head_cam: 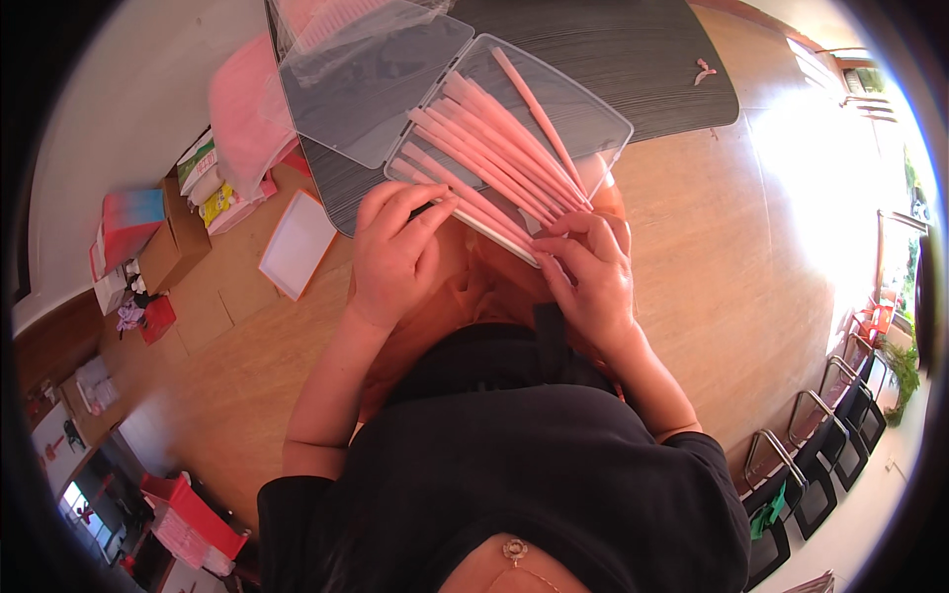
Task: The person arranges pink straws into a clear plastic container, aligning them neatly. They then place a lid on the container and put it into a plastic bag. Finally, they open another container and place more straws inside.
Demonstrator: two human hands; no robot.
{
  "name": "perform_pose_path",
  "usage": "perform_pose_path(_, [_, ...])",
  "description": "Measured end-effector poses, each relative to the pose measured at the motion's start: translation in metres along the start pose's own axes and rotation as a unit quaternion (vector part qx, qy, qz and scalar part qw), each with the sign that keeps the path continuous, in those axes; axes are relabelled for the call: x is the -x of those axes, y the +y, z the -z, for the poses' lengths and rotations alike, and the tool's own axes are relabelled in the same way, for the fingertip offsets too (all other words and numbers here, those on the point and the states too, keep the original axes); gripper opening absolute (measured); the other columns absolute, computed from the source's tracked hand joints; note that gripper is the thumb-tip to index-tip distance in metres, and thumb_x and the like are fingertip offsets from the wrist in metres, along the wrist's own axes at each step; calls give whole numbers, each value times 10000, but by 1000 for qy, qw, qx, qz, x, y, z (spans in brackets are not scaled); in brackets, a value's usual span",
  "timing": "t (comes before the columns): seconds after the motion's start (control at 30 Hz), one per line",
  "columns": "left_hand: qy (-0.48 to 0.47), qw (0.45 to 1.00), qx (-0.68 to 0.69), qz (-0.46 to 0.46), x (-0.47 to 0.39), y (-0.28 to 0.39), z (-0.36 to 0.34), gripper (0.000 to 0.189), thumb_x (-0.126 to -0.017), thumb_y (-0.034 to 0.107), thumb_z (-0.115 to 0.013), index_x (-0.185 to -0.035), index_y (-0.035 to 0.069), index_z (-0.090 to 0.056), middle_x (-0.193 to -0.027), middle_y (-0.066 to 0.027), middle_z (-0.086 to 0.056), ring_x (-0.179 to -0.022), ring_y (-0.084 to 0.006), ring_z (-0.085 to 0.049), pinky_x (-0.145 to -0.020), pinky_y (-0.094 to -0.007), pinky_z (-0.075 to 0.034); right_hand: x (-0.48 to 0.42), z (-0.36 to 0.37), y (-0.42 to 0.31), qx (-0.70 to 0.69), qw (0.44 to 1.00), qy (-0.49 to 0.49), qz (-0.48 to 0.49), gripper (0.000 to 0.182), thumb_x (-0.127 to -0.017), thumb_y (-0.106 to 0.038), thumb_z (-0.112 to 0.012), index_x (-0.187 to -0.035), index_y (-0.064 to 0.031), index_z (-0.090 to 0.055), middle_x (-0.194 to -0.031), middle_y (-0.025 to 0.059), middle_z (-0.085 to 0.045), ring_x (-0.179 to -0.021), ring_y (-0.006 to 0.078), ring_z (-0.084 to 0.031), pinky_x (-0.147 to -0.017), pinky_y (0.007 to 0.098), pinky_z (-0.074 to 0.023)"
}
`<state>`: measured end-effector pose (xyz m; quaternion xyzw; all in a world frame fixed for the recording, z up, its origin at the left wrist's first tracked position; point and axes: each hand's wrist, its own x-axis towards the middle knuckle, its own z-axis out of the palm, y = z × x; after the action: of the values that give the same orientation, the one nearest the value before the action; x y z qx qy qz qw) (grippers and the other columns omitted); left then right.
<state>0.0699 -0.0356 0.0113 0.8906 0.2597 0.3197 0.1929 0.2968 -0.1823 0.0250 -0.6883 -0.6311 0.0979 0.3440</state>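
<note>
A clear plastic case (604, 126) lies opened, partly on the dark table and partly over my lap, its lid (356, 89) folded out to the left. Several slim pink sticks (504, 141) with paler ends fan out in it, and one pink stick (534, 104) lies apart at the right. Along the near edge runs a thin white strip (493, 236); whether it is the case's rim or a separate stick is unclear. My left hand (397, 248) pinches its upper left end. At the lower right end, my right hand (593, 270) closes thumb and fingertips, close to the pink sticks' ends.
The dark wood-grain table (593, 44) has a pink scrap (704, 72) on it. Clear plastic packaging (334, 22) sits beyond the lid. On the floor at left are a white tray with an orange border (296, 244) and a cardboard box (176, 241). Chairs (823, 437) line the right wall.
</note>
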Motion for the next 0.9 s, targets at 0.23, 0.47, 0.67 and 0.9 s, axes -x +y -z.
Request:
perform_pose_path(0.23, [-20, 999, -17, -20, -11, 9, -4, 557, -770, -102, -609, -1279, 55, -769, -1310, -61, -734, -1261, -334, -623, -1124, -494, -453, 2, 8, 10, 9, 998, 49, -29, 232, -846, 37, -784, -1050, -74, -788, -1140, 88, -697, -1095, 305, -612, -957, 408, -500])
perform_pose_path(0.47, [-72, 995, -60, -43, -10, 5, -13, 422, -856, -15, -682, -1250, 100, -779, -1301, -28, -734, -1347, -308, -599, -1237, -594, -353, 6, 7, 13, 4, 998, 52, -36, 239, -846, 46, -775, -1055, -69, -784, -1164, 97, -702, -1114, 314, -613, -978, 414, -497])
perform_pose_path(0.67, [-79, 995, -49, -42, -7, 9, -14, 413, -856, -12, -688, -1238, 115, -782, -1285, -29, -725, -1346, -311, -599, -1249, -610, -336, 7, 7, 14, 3, 998, 58, -28, 265, -820, 39, -785, -1052, -89, -788, -1179, 76, -689, -1113, 322, -613, -971, 412, -509])
perform_pose_path(0.9, [-52, 998, -35, -31, -10, 9, -14, 455, -846, -56, -665, -1256, 100, -783, -1286, -52, -725, -1343, -316, -600, -1251, -609, -331, 3, 7, 11, 4, 998, 51, -22, 297, -819, 60, -752, -1075, -86, -792, -1185, 77, -688, -1128, 332, -606, -980, 414, -504])
